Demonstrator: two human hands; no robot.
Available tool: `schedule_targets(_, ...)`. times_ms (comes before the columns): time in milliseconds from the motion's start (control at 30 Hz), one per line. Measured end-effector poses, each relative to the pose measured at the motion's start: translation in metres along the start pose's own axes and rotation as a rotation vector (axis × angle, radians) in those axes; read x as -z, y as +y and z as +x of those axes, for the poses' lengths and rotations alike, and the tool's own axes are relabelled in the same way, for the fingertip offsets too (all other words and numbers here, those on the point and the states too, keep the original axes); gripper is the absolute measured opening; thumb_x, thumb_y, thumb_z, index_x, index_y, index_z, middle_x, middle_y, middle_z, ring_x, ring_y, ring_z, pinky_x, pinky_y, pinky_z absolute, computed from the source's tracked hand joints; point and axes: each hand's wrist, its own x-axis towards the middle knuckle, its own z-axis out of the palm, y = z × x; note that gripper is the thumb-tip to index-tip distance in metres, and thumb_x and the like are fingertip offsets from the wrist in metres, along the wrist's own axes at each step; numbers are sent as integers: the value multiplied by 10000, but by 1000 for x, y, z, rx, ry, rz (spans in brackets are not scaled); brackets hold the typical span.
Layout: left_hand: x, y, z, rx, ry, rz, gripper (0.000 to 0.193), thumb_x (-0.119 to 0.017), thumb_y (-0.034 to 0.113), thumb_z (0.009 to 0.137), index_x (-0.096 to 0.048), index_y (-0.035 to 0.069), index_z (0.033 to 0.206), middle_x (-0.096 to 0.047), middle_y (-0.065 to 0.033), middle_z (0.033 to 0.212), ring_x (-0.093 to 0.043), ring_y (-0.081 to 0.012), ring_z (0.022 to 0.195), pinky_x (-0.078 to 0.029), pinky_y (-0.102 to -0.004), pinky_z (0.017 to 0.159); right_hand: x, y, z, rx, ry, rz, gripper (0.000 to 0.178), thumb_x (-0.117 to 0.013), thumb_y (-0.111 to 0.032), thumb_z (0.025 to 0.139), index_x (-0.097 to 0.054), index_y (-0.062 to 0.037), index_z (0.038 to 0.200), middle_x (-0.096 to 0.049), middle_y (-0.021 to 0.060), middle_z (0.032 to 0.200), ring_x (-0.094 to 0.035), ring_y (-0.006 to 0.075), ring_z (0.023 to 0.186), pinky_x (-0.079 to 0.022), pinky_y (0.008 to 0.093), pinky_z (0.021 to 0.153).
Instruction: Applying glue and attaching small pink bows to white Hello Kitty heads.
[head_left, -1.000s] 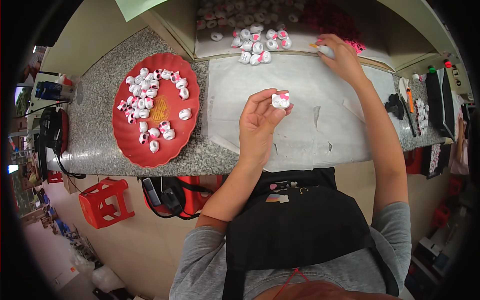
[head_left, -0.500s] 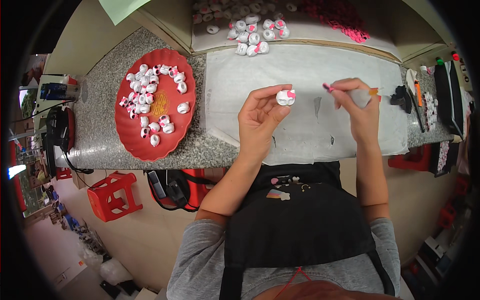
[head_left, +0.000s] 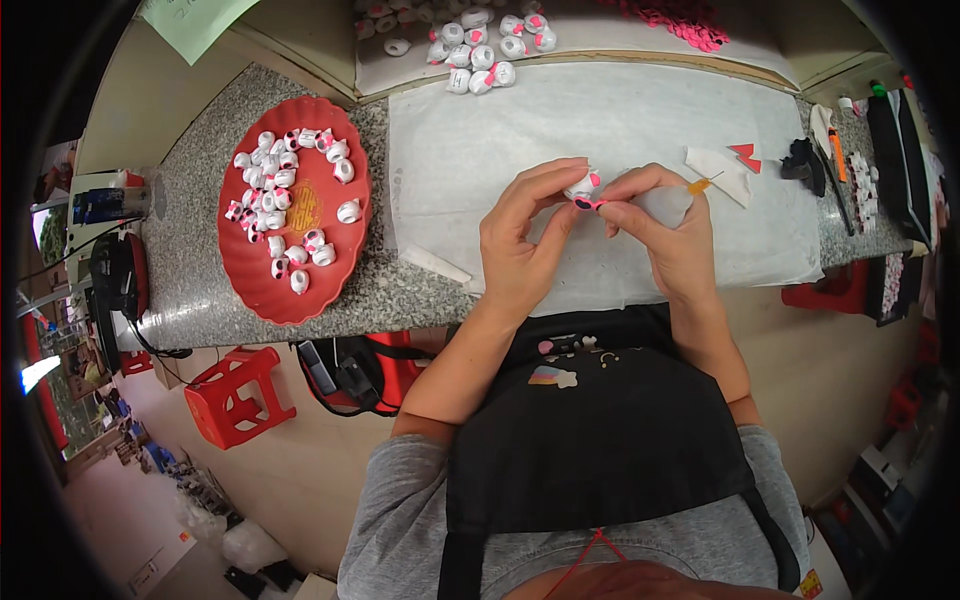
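Note:
My left hand [head_left: 525, 235] pinches a small white figurine head [head_left: 582, 185] with a pink bow between thumb and fingers, above the white paper. Right against it, my right hand [head_left: 680, 245] pinches a tiny pair of pink toy sunglasses [head_left: 588, 204] with dark lenses at the head's near side. Fingers partly hide where the two meet, so I cannot tell if they are joined. Tucked in my right hand is a translucent squeeze bottle [head_left: 664, 206], its orange needle tip [head_left: 699, 186] pointing away to the right.
A red scalloped tray [head_left: 345, 250] at left bears many white heads, several with sunglasses. More heads [head_left: 480, 55] and a pink pile [head_left: 690, 30] sit on the back shelf. White paper [head_left: 450, 150] covers the counter. An orange-handled tool [head_left: 837, 155] lies right; a red stool [head_left: 240, 395] stands lower left.
My right hand has moved left with the sunglasses and bottle, bringing the sunglasses up to the head. My left hand still holds the head. The view has shifted slightly.

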Motion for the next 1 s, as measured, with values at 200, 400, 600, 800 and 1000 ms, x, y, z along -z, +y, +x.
schedule_targets(200,0,3,0,-21,-29,-34,279,-522,-81,704,-481,-27,975,-488,-160,1030,-510,-166,887,-423,-240,733,0,5,-1,19,57,-55,99,-577,30,666,-505,8,730,-536,85,734,-499,123,616,-402,219,539)
schedule_targets(400,2,10,1,170,9,-364,275,-534,-43,712,-483,-27,981,-500,-133,1016,-510,-166,892,-411,-253,782,0,14,-1,83,74,-144,167,-589,26,655,-483,-8,780,-515,65,724,-486,109,615,-396,206,518)
schedule_targets(600,5,10,0,216,-36,-495,258,-525,-43,721,-478,-37,975,-502,-145,1010,-504,-176,904,-408,-261,779,-3,3,-2,54,-51,-16,268,-588,21,650,-472,5,891,-496,50,708,-473,101,593,-390,203,484)
schedule_targets(800,7,10,-2,186,-63,-477,241,-530,-50,711,-490,-43,950,-505,-144,994,-484,-188,937,-386,-289,819,-1,8,0,-26,-129,62,282,-578,4,668,-482,22,933,-517,76,756,-488,115,601,-399,217,484)
schedule_targets(1000,7,9,-3,189,-119,-475,237,-549,-48,697,-509,-34,930,-515,-139,972,-496,-196,914,-395,-293,803,1,11,-5,13,-110,105,257,-581,-8,680,-493,33,918,-525,95,786,-495,122,606,-406,225,491)
